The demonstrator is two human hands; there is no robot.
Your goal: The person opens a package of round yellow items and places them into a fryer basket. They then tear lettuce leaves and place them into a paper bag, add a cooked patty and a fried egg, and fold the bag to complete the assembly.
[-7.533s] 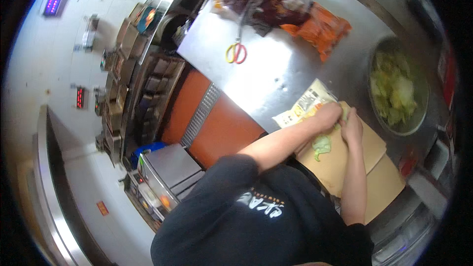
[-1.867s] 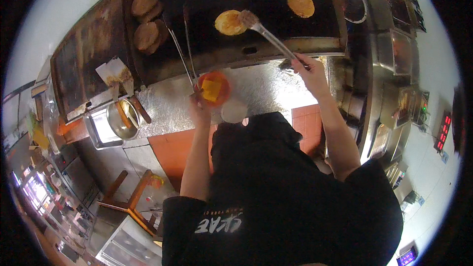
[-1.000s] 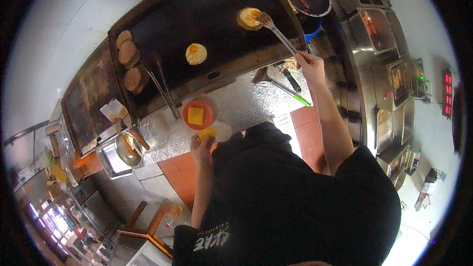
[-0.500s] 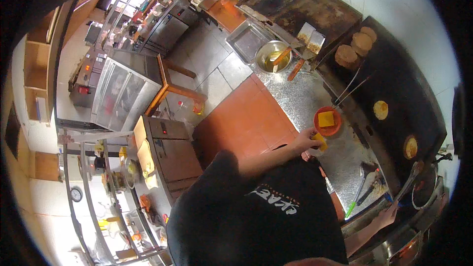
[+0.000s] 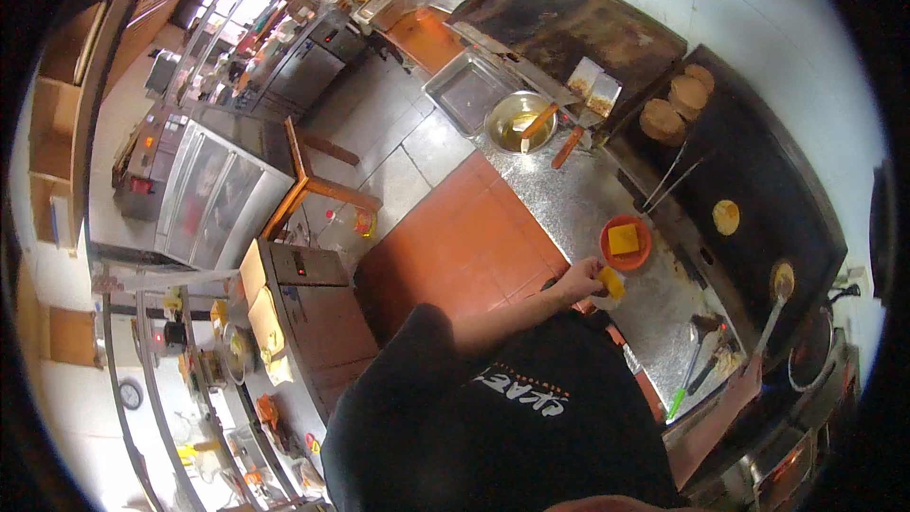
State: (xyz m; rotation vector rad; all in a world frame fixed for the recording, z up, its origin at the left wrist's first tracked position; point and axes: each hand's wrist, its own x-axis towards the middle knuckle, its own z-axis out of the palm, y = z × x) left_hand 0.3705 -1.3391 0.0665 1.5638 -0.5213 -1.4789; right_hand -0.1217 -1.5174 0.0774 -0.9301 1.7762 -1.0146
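My left hand pinches a yellow cheese slice just below an orange bowl. A square block of the same yellow slices lies in the bowl. At the lower right my right hand is closed round the handle of a long metal spatula. The spatula's far end is at a small round fried egg on the dark griddle; whether it is under the egg I cannot tell. Another fried egg lies farther back.
Several browned round buns or patties sit at the griddle's far end. Metal tongs lean on its edge. A steel bowl with a brush, two scrapers, a steel tray and a green-handled tool are along the counter.
My right hand has brought the spatula's end over to the nearer egg. My left hand has drawn slightly left and down with the cheese slice.
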